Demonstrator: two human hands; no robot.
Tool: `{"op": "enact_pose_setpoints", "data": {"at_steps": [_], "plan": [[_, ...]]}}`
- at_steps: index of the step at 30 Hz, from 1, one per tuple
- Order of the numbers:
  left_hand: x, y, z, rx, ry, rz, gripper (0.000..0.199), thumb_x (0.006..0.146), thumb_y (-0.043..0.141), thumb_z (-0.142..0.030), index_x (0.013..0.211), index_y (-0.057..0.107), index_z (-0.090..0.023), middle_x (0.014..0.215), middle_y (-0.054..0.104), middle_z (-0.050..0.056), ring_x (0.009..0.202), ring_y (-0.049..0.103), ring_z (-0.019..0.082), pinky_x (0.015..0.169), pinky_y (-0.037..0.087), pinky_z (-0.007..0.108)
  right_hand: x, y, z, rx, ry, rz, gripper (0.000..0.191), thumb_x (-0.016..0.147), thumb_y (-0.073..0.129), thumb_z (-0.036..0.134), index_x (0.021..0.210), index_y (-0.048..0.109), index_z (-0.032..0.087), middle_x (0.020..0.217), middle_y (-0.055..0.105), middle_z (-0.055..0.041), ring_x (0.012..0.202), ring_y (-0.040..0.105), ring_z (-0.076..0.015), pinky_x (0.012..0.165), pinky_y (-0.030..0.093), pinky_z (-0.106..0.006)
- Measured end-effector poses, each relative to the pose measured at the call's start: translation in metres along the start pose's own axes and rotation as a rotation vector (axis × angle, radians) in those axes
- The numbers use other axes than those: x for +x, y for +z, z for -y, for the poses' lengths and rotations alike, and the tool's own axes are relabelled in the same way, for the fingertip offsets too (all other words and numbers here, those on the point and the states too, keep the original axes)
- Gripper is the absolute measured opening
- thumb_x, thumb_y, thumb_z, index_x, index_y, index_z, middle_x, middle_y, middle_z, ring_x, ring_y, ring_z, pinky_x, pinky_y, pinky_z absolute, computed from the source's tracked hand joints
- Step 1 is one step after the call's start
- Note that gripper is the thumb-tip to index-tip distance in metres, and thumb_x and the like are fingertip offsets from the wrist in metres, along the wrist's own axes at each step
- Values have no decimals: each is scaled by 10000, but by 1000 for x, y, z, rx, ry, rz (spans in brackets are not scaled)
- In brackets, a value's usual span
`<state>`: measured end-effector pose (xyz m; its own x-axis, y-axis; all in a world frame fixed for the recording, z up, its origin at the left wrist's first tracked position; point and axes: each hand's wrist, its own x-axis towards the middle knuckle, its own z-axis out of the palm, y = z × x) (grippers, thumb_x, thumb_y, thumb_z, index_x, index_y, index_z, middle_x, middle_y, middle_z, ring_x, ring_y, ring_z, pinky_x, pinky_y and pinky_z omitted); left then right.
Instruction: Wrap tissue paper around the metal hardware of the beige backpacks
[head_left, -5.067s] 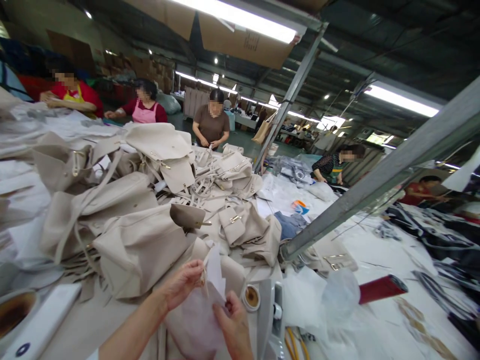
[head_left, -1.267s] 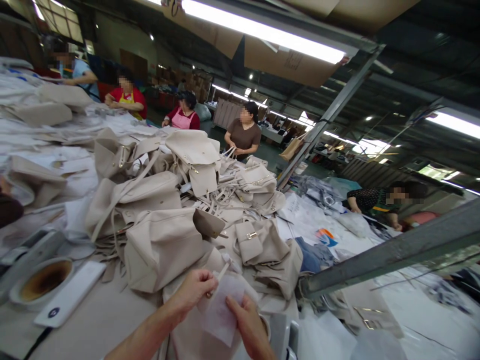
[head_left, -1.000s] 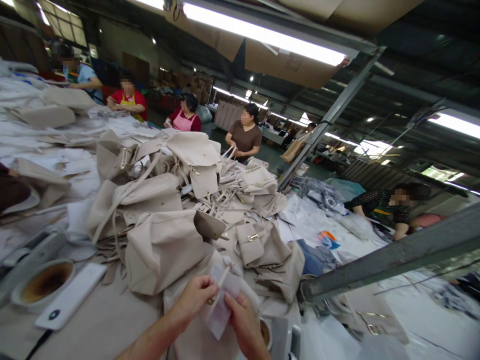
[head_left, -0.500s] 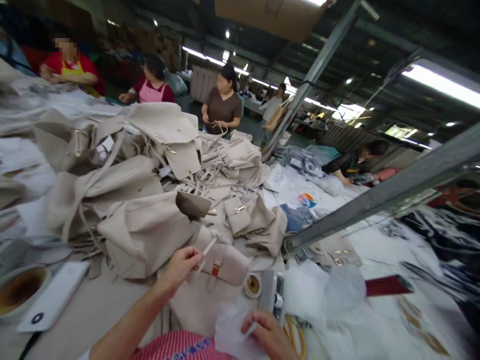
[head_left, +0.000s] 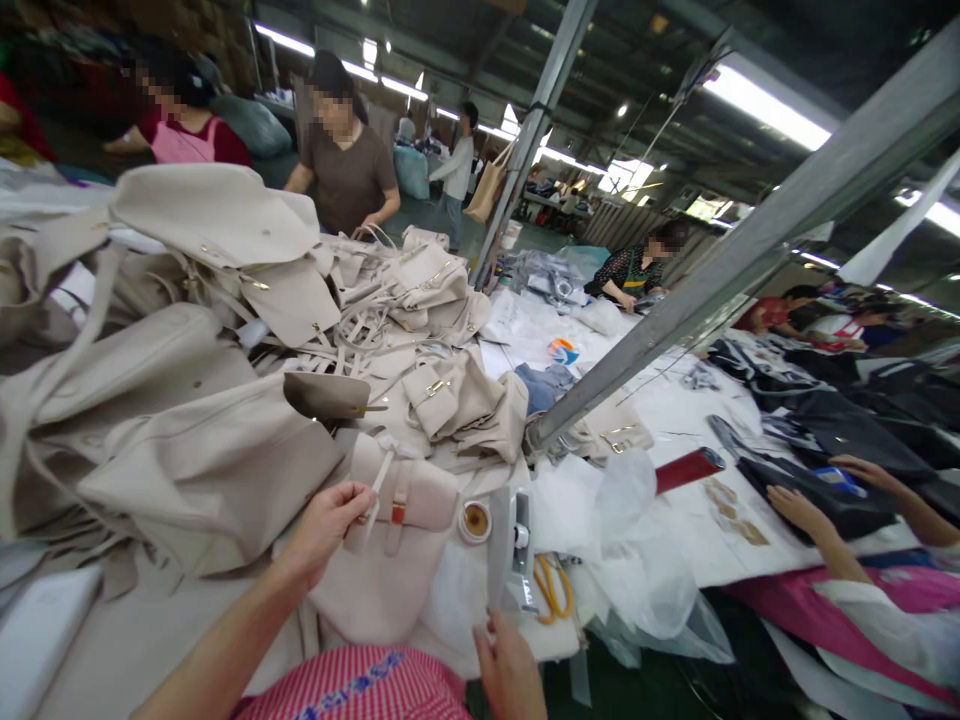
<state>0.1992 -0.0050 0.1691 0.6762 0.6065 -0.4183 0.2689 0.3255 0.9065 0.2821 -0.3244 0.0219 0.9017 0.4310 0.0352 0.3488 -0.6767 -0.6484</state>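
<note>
Small cup (head_left: 475,541) with brown contents, just beside a grey device (head_left: 501,545); heaped beige bags (head_left: 247,480), contents hidden. Beneath, white table surface (head_left: 720,415); beyond, slanted metal post (head_left: 675,320), lit tube (head_left: 769,105), co-workers (head_left: 352,180). Pale buckled bag (head_left: 390,590) at the near side, flap end pointing away, long axis leaning slightly right. Narrow strap (head_left: 384,472) over it, slanting up and right, pinched in left hand (head_left: 330,525); right hand (head_left: 510,660) low beside it, grip impossible to tell.
</note>
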Motion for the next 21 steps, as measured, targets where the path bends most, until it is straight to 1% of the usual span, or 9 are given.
{"op": "enact_pose_setpoints", "data": {"at_steps": [2,4,7,9,11,14,17,19,21], "plan": [[-2,0,2,6,1,2,426,624,678,-581,668,564,-173,561,429,-67,523,324,89,492,242,224,23,24,5,-42,45,-30,461,827,470,595,863,649,171,885,704,-189,853,664,-319,795,496,-429],[-4,-1,4,4,10,-1,426,630,672,-583,660,553,-175,564,430,-64,528,326,89,493,241,223,42,37,12,-59,92,-37,381,820,442,503,822,632,173,821,685,-187,821,652,-323,757,481,-429],[-7,-3,6,-11,9,-12,425,624,666,-586,654,546,-179,563,440,-58,524,323,90,489,227,226,55,37,19,-29,65,-3,254,793,441,403,689,586,221,709,646,-110,733,630,-276,726,466,-391],[-10,-4,6,-22,0,-20,423,613,666,-583,648,542,-180,557,443,-58,519,318,89,490,218,229,58,26,21,-3,29,21,214,772,467,389,663,569,236,690,635,-66,724,623,-251,728,466,-363],[-12,-4,6,-35,-7,-23,419,605,664,-579,643,543,-180,552,442,-59,520,317,89,494,219,230,60,12,23,57,22,60,209,765,493,404,665,570,237,661,624,-33,684,609,-230,682,468,-335],[-13,-2,6,-59,-16,-29,408,601,655,-569,651,547,-179,559,442,-62,531,325,91,505,228,230,64,-15,36,348,126,150,253,725,601,466,645,561,229,578,580,14,575,552,-189,565,440,-287],[-13,2,5,-74,-13,-36,407,603,641,-574,652,542,-182,561,435,-65,535,324,92,511,231,231,70,-44,66,705,252,283,313,645,750,481,684,595,212,581,577,28,558,525,-158,542,421,-254],[-14,4,4,-78,-7,-39,413,602,634,-584,652,536,-185,559,428,-68,531,320,92,510,232,235,74,-60,93,876,277,436,337,635,793,467,791,651,205,669,632,4,612,562,-165,591,449,-263],[-15,5,3,-76,-1,-41,421,596,632,-592,647,528,-188,557,426,-69,528,324,92,510,237,239,80,-69,122,998,257,622,422,631,811,448,955,672,215,804,680,-23,701,611,-187,684,483,-298]]}}
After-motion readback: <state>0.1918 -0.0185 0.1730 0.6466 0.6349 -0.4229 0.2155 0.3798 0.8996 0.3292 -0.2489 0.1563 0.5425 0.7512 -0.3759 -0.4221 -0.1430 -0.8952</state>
